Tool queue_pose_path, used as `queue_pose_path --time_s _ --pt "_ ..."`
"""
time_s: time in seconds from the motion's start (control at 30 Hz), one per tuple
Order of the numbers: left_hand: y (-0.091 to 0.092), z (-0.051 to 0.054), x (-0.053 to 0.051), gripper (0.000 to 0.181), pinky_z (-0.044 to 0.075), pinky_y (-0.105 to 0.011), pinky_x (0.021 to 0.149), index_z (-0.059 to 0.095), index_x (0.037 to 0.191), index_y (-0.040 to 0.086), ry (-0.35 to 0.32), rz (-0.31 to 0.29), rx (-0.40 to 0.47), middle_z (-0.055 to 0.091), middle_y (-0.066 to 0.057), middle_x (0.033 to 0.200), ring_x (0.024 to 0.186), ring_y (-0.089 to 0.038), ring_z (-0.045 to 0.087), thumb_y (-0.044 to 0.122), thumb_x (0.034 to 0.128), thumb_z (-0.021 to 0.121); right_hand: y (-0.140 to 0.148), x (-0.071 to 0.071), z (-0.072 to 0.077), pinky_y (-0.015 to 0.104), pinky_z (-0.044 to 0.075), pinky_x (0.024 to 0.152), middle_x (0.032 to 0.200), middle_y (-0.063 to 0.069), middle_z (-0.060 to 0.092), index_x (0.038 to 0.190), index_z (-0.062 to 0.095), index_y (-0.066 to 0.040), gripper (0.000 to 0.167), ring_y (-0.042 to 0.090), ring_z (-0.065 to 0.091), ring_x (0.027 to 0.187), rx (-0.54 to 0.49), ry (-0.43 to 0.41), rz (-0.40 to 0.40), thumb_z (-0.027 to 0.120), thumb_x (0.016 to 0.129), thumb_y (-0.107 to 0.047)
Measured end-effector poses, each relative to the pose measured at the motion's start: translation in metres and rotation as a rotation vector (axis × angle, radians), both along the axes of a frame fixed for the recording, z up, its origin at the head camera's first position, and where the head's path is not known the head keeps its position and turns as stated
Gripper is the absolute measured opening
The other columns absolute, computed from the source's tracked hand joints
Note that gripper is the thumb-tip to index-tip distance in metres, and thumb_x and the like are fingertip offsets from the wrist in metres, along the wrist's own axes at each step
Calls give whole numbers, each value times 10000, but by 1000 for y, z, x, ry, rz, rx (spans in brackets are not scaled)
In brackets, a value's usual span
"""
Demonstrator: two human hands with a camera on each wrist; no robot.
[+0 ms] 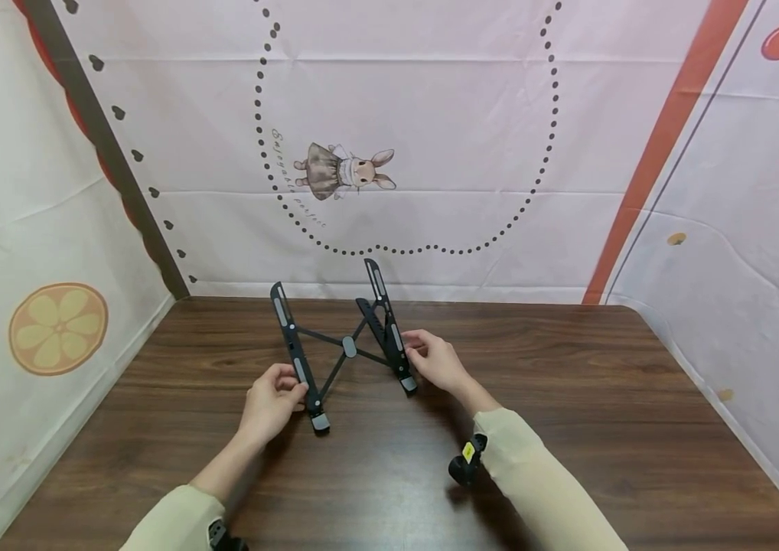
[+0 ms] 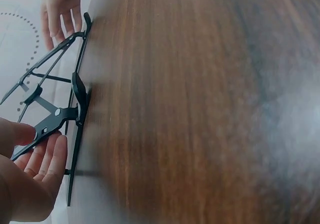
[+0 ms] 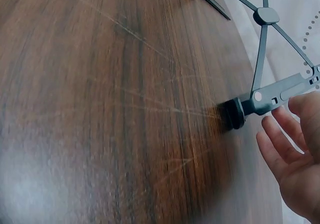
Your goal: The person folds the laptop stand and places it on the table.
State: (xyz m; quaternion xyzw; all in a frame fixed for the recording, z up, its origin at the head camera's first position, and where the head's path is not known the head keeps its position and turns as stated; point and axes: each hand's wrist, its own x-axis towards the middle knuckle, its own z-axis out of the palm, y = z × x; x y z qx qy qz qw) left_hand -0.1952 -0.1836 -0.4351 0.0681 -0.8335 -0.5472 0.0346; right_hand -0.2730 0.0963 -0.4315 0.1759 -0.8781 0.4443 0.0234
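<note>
A black folding stand with crossed bars stands on the table, its grey centre hub (image 1: 350, 347) between two long side arms. My left hand (image 1: 271, 404) pinches the near end of the left arm (image 1: 298, 356); in the left wrist view the thumb and fingers of that hand (image 2: 40, 169) lie on either side of the arm (image 2: 49, 125). At the right arm (image 1: 395, 344), my right hand (image 1: 436, 360) holds the outer side. In the right wrist view the thumb of this hand (image 3: 300, 149) touches the arm's edge, with the fingers beneath.
The stand rests towards the back of a brown wooden table (image 1: 568, 428). A pale printed cloth (image 1: 431, 138) hangs behind it, and more cloth borders the left and right sides. Dark wrist devices sit at both sleeves.
</note>
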Motion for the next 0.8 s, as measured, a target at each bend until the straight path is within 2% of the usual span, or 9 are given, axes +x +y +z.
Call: queue_pose_path --time_s 0.1,0.53,0.7,0.8 --pt "1 -2 -1 289 551 -312 659 502 1139 7 -2 2 16 650 -168 950 774 -186 675 34 865 587 -4 0 0 258 485 601 1032 74 662 1221 557 -88 310 207 643 886 -3 -17 -1 544 911 -80" --pt "2 -3 -3 213 550 -301 625 483 1086 34 -7 -11 20 655 -151 899 716 -176 669 15 887 557 -12 -2 1 324 517 708 973 75 646 1192 558 -82 311 224 626 908 -7 -62 -46 583 882 -70" --pt "2 -4 -2 200 551 -299 628 485 1074 45 -14 -23 33 654 -153 910 720 -179 673 13 889 557 -10 0 1 340 507 741 948 71 639 1127 568 -46 259 221 619 897 6 -71 -50 587 869 -57" --pt "2 -3 -3 196 551 -299 626 492 1068 48 -14 -27 27 655 -149 902 718 -180 674 12 888 560 -8 1 1 314 500 716 928 56 624 1093 569 -42 227 199 606 871 13 -90 -48 590 868 -58"
